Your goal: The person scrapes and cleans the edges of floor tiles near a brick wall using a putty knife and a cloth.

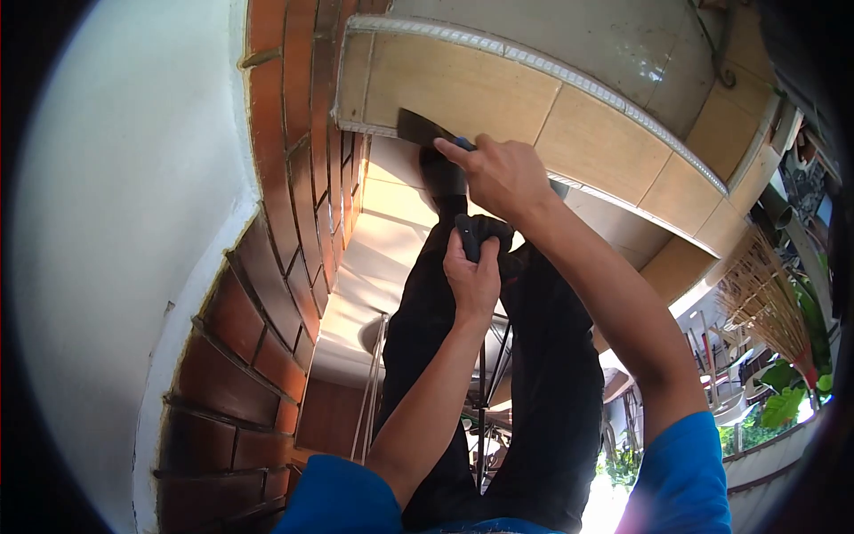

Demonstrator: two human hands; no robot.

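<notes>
My right hand (511,178) is closed around the blue handle of a putty knife (418,128), with the index finger stretched along it toward the blade. The wide dark blade lies against the beige tiled face (463,84) of a ledge, near its left end and lower edge. Below it, in front of my legs, my left hand (473,283) is closed on a dark, rounded, handle-like object (466,237). Its kind cannot be made out against the black trousers (543,356).
A red-brown brick wall (294,133) with a white wall (133,222) beside it runs along the left. White ribbed trim (534,64) edges the ledge. On the right stand a straw broom (765,289) and green plants (783,405). A dark shoe (442,173) stands beneath the ledge.
</notes>
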